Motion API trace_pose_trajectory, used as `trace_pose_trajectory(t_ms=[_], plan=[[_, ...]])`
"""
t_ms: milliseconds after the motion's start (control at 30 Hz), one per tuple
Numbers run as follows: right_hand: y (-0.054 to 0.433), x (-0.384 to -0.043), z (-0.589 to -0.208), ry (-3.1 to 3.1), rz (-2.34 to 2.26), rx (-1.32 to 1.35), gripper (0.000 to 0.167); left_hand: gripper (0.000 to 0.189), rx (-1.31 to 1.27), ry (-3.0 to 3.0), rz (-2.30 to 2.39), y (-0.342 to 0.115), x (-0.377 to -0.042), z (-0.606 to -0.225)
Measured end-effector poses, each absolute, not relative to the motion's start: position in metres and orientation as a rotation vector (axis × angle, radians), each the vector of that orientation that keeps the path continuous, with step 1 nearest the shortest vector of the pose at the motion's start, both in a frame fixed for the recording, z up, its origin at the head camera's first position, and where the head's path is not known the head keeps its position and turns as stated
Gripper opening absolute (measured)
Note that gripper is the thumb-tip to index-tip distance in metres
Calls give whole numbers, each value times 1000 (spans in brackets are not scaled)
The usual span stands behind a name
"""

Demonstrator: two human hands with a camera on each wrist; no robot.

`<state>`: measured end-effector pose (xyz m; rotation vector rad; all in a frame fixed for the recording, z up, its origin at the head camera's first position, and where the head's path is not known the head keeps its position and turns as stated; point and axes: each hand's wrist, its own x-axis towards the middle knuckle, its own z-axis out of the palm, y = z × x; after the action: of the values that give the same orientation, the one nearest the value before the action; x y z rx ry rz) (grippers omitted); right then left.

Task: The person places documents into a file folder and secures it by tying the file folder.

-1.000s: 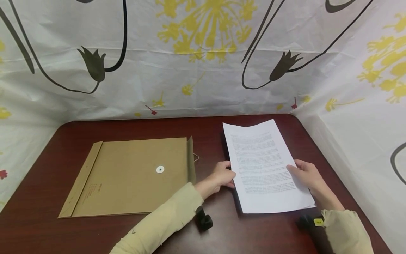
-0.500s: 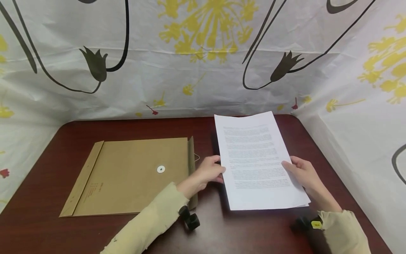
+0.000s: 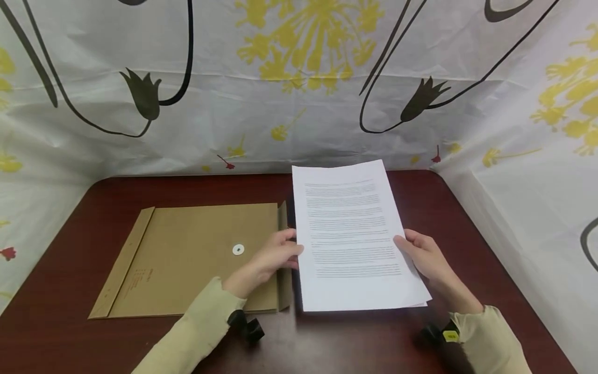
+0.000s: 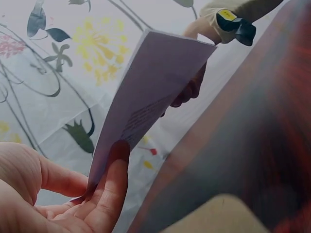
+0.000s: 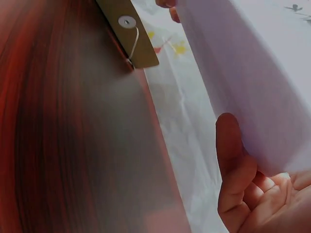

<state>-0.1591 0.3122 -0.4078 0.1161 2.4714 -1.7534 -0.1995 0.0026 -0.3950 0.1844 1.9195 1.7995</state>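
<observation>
A stack of printed paper sheets (image 3: 350,228) is held between both hands, raised above the table, its printed side up in the head view. My left hand (image 3: 275,252) pinches its left edge, thumb on top and fingers underneath; the left wrist view shows those fingers (image 4: 114,179) against the underside. On the opposite edge my right hand (image 3: 427,257) grips the sheets the same way, its fingers (image 5: 233,150) beneath them in the right wrist view. A brown kraft document envelope (image 3: 196,259) with a white button lies left of the sheets, partly behind my left hand and forearm.
The dark red-brown wooden table (image 3: 355,343) has rounded far corners. A white sheet with printed flowers (image 3: 233,119) hangs behind it and along the sides. The envelope's flap (image 3: 283,280) stands slightly raised on its right side, with a string and button (image 5: 127,22) on it.
Both hands have carried the paper stack leftward, from the table's right side toward the envelope, and its left edge now nears the flap. The envelope has stayed in place.
</observation>
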Motion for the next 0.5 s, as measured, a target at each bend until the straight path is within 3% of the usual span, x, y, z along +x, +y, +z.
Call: trace_pose_trajectory(t_ms=[500], plan=[[286, -165, -409, 2481, -1719, -111, 36, 39, 200, 1846, 1834, -42, -193, -400]])
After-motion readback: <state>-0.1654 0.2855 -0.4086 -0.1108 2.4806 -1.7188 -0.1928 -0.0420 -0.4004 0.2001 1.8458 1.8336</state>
